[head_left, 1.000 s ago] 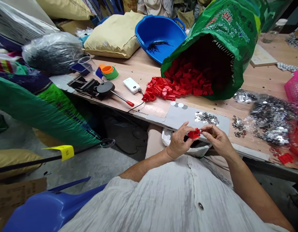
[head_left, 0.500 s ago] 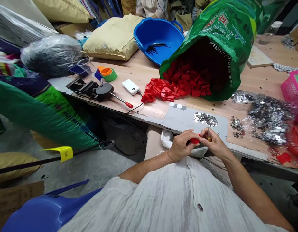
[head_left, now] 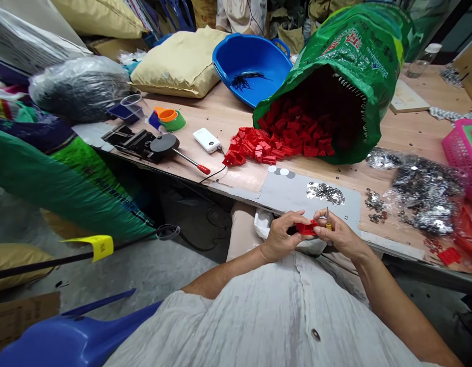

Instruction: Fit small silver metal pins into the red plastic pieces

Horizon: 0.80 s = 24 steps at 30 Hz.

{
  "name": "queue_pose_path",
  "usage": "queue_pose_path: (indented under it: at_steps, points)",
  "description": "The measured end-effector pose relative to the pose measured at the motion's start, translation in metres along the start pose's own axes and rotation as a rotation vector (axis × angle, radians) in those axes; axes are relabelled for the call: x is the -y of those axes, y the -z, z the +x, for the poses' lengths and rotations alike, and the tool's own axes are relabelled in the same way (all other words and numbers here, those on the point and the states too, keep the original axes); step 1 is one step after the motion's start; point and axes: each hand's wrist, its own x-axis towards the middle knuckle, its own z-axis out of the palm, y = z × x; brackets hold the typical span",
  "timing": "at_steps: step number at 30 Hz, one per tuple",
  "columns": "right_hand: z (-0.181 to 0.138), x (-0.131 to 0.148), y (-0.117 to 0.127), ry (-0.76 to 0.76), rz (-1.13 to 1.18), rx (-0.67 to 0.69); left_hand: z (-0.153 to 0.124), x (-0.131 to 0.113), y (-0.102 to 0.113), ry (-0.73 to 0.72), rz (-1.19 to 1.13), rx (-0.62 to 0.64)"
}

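Over my lap, close to the table's front edge, my left hand [head_left: 284,234] is closed on a red plastic part [head_left: 305,229]. My right hand [head_left: 341,233] holds a small tool with a yellow handle [head_left: 329,225] and a thin metal shaft pointing up, perhaps a screwdriver. The right fingertips also touch the right end of the red part. Just beyond the hands, a pile of small shiny metal pieces [head_left: 325,193] lies on a grey mat [head_left: 293,192]. Many similar red parts [head_left: 259,145] spill from a green sack [head_left: 358,66] lying on its side.
To the left stand a hand press with a red-tipped lever [head_left: 165,145] and a white power bank [head_left: 207,139]. A blue basin [head_left: 236,56] sits behind. Bagged metal pieces [head_left: 427,188] and a pink basket [head_left: 460,150] are at right. Another person [head_left: 241,15] is across the table.
My hands have drawn slightly apart, and more of the red part shows between them. The right hand still has the yellow-handled tool. The view has shifted slightly.
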Motion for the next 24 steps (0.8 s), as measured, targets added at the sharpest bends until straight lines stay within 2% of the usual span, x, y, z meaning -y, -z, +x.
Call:
queue_pose_path:
  at_steps: [3,5,8,10,11,14,16,19,24]
  points:
    - [-0.001,-0.003,-0.004,-0.039,0.105,0.056,-0.003,0.002,0.004,0.105,-0.175,-0.002]
    - [0.0,-0.004,-0.007,-0.053,0.15,0.08,-0.005,0.003,0.006,0.223,-0.313,-0.024]
    - [0.007,0.002,-0.007,-0.049,0.07,0.13,-0.004,0.005,0.008,0.443,-0.487,-0.085]
    - [0.018,0.011,-0.001,0.001,-0.129,0.11,-0.001,0.006,0.011,0.554,-0.567,-0.14]
    - [0.025,0.016,0.003,0.047,-0.274,0.045,0.001,0.007,0.012,0.586,-0.597,-0.174]
    - [0.049,0.028,0.015,0.253,-0.821,-0.322,0.008,0.006,0.016,0.626,-0.671,-0.274]
    - [0.064,0.032,0.021,0.292,-1.111,-0.445,0.011,0.004,0.019,0.649,-0.713,-0.31]
    - [0.081,0.034,0.022,0.237,-1.343,-0.465,0.012,0.001,0.022,0.687,-0.752,-0.31]
    - [0.097,0.038,0.02,0.151,-1.492,-0.422,0.01,0.003,0.023,0.681,-0.764,-0.3]
